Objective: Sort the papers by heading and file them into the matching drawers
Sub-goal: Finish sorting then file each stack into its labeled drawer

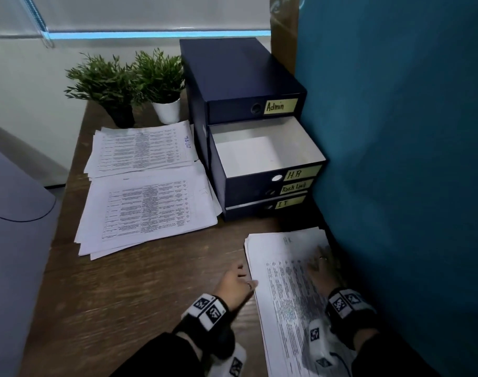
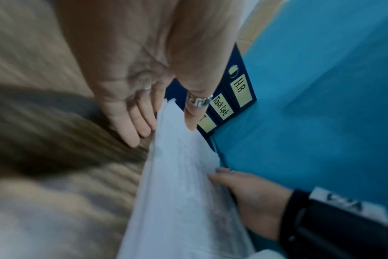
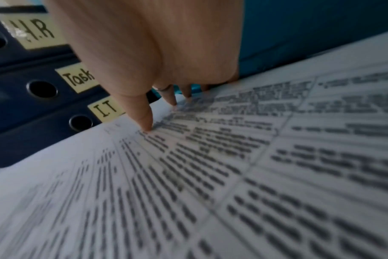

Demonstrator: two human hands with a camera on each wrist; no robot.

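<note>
A stack of papers (image 1: 284,289) marked H.R lies on the brown worktop (image 1: 140,295), right in front of the blue drawer box (image 1: 232,85). The H.R drawer (image 1: 267,151) is pulled out. The right hand (image 1: 323,265) lies on top of the stack with fingers (image 3: 144,121) straight, pressing down. The left hand (image 1: 233,281) touches the stack's left edge with loose fingers.
</note>
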